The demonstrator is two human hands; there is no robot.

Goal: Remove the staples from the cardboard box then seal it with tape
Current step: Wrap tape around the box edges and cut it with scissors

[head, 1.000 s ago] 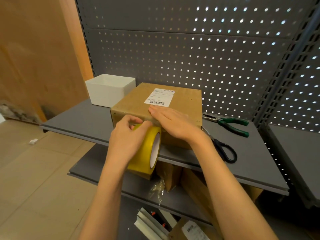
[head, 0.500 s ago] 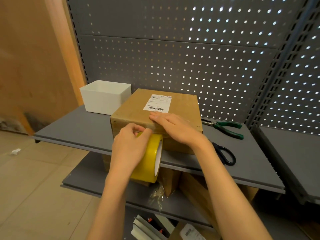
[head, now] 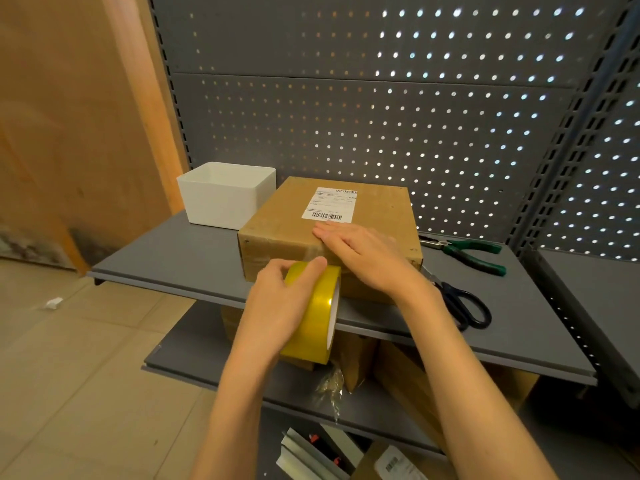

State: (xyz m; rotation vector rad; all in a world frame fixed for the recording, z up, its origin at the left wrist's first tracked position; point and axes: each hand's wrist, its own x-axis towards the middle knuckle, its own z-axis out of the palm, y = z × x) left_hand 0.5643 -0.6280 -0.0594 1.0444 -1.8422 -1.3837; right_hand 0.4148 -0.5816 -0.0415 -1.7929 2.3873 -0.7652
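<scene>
In the head view, the only one we have, the cardboard box [head: 332, 230] sits at the centre of the frame on the upper grey shelf [head: 166, 258], its white shipping label [head: 329, 204] facing up and a white bin [head: 225, 192] just beside it to the left. Our right hand [head: 363, 251] lies flat, fingers straight, on the near top edge of the box, pressing where a pale strip of tape seems to cross the corner — we cannot make out the strip's full run. Our left hand [head: 280, 306] grips the yellow tape roll [head: 317, 313], fingers curled over its rim, the roll held against the box's front face below the right hand. To the right of the frame, green-handled pliers [head: 467, 254] and black scissors [head: 460, 303] rest on the shelf, apart from both hands. We judge the staple step finished and the sealing under way — no staples are clear enough to confirm. The next move likely calls for drawing the roll down the front face while the flat hand smooths the tape, then reaching for the scissors to cut it.
</scene>
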